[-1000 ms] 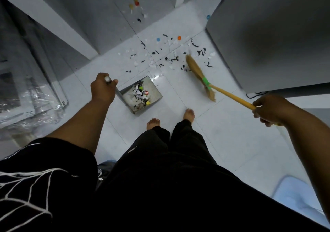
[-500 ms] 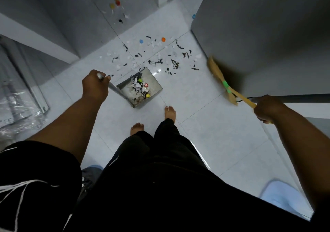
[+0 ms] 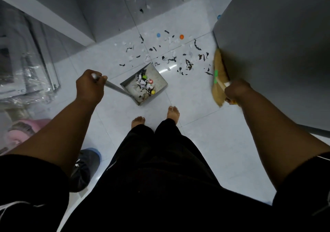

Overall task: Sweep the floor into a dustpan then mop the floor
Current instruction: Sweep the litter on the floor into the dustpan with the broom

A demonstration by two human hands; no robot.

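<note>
At near left, the left hand (image 3: 90,87) curls its fingers round the metal handle of the dustpan (image 3: 159,78), which sits on the floor (image 3: 214,133) ahead of the bare feet and holds litter. At right, the right hand (image 3: 235,93) grips the blurred broom (image 3: 218,70) beside a grey cabinet (image 3: 276,44). Scraps (image 3: 171,60) lie scattered just beyond the pan.

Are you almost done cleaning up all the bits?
Not yet. A heap of litter already sits in the dustpan, held by the left hand. The right hand holds the broom. Loose scraps, a blue cap and an orange cap lie on the floor. Mopping has not begun; no mop shows.
</note>
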